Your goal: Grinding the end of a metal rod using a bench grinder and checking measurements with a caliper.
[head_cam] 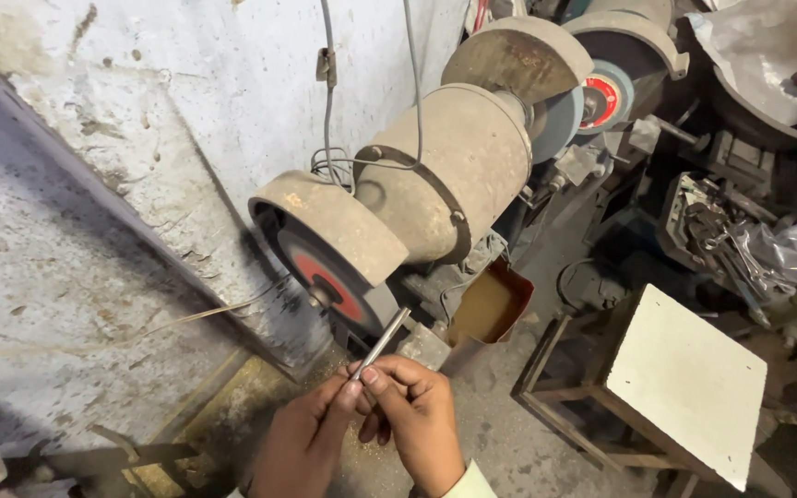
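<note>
Both hands pinch a thin grey metal rod (383, 339) near its lower end. My left hand (304, 441) holds it from the left, my right hand (417, 415) from the right. The rod slants up to the right, and its tip touches or nearly touches the grinding wheel (332, 281), a grey disc with a red centre under a rusty guard. The wheel belongs to a dusty bench grinder (449, 175) standing against the wall.
A small tin of brown liquid (491, 304) hangs beside the grinder. A second grinder (601, 92) stands behind. A white-topped wooden stool (684, 383) is at right, with a heap of metal tools (721, 240) and plastic sheet beyond. A pale wall (140, 138) runs along the left.
</note>
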